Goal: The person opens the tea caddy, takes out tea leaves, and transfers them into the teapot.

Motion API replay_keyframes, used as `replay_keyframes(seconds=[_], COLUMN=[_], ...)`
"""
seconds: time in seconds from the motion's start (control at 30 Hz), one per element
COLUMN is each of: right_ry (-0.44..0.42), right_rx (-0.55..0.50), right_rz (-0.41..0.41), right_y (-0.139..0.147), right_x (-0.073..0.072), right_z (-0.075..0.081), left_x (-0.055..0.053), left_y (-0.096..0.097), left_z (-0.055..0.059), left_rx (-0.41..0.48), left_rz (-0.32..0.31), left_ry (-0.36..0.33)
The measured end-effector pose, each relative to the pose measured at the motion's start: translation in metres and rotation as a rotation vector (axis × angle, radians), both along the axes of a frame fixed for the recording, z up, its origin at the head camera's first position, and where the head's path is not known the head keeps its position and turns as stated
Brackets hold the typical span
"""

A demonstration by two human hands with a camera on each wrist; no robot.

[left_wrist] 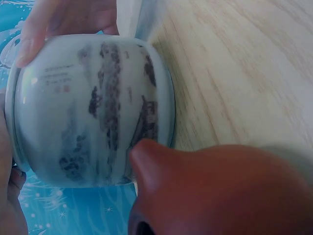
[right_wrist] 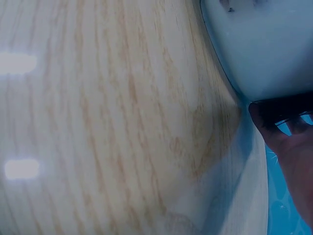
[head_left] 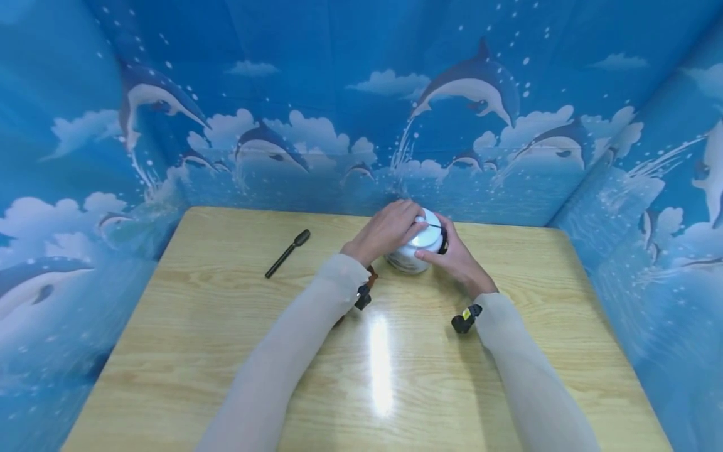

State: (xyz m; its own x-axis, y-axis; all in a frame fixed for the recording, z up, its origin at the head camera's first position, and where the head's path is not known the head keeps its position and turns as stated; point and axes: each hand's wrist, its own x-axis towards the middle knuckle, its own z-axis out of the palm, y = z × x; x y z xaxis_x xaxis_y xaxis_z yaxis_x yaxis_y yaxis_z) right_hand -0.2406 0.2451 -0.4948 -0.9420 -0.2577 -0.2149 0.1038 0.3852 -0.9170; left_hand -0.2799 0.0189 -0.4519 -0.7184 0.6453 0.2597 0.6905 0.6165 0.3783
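Near the table's far edge stands a white lidded ceramic jar [left_wrist: 98,112] painted with a grey landscape. My left hand [head_left: 390,229] reaches over its top and grips the round white lid [head_left: 428,233] between thumb and fingers. Around the jar's right side, my right hand [head_left: 454,256] holds the body, its thumb towards me. A black piece [right_wrist: 283,108] lies between the right hand and the jar wall; its kind is unclear. Close to my left wrist is a smooth reddish-brown object [left_wrist: 210,186] with a spout-like tip, largely hidden by the arm in the head view.
A black spoon [head_left: 288,253] lies on the wooden table [head_left: 214,351], left of the jar. Blue dolphin-print cloth [head_left: 327,94] hangs behind the table and at both sides. Each wrist carries a small black camera [head_left: 466,319].
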Motion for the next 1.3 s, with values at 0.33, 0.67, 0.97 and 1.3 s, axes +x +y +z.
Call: replay_keyframes(seconds=[0.33, 0.67, 0.97, 1.3], right_ry=[0.003, 0.012, 0.034, 0.124], right_rx=[-0.006, 0.026, -0.003, -0.133], right_rz=[-0.006, -0.018, -0.013, 0.039], right_y=[0.001, -0.001, 0.000, -0.001], right_x=[0.002, 0.002, 0.002, 0.003], right_z=[-0.001, -0.002, -0.004, -0.008], left_x=[0.002, 0.004, 0.008, 0.024], left_y=[0.001, 0.001, 0.001, 0.005], left_z=[-0.006, -0.008, 0.006, 0.031], left_rx=[-0.002, -0.010, 0.143, 0.212], left_rz=[-0.006, 0.015, 0.000, -0.112], left_ry=[0.113, 0.186, 0.106, 0.050])
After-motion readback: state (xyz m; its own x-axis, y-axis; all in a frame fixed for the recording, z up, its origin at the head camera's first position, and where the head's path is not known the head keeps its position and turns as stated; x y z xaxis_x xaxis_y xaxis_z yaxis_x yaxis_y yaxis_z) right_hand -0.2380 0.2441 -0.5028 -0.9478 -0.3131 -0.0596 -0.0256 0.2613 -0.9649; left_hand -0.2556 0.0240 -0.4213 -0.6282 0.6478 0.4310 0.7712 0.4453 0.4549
